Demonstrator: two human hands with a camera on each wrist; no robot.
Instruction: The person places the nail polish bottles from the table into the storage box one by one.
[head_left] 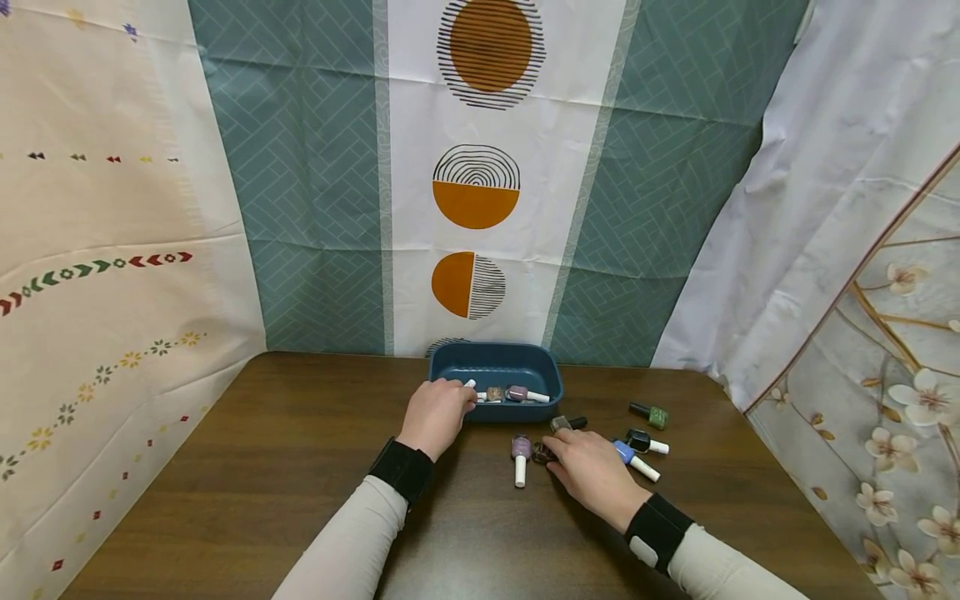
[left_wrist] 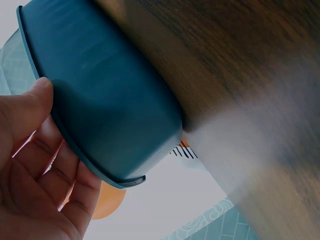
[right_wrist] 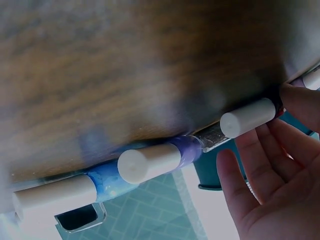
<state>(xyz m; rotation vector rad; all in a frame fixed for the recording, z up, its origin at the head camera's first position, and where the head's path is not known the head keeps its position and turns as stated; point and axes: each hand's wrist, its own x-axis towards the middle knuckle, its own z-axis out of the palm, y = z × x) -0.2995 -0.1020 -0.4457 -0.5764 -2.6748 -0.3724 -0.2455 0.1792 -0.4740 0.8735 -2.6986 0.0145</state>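
1. Dark nail polish bottle point(head_left: 542, 452): lying on the bench point(head_left: 465, 533), it is right at the fingertips of the right grip point(head_left: 596, 475), which looks narrow, thumb and fingers pinching the bottle's body. Its white cap point(right_wrist: 249, 119) sticks out on the near side of that thumb.
2. From where I stand, it should handle as a light but dense little piece: stiff, probably glass, smooth enough to slip if caught only by its edge.
3. I'd take hold across the body, just below the cap, with finger pads on opposite sides. The cap looks slick and round, so a pinch there would likely let the heavier end swing down.
4. Glass could chip if knocked against its neighbours: a purple bottle point(head_left: 521, 447) just left of the right grip, a greyish bottle point(head_left: 561, 423) just beyond its fingertips, and a blue bottle point(head_left: 624, 452) close on its right.
5. Beyond the right grip and to its left is the blue tray point(head_left: 495, 348). The left grip point(head_left: 438, 412) holds its rim, thumb outside, fingers inside. Its wall looks like thin, light plastic, likely to slide if pushed, so the rim is a sensible hold.
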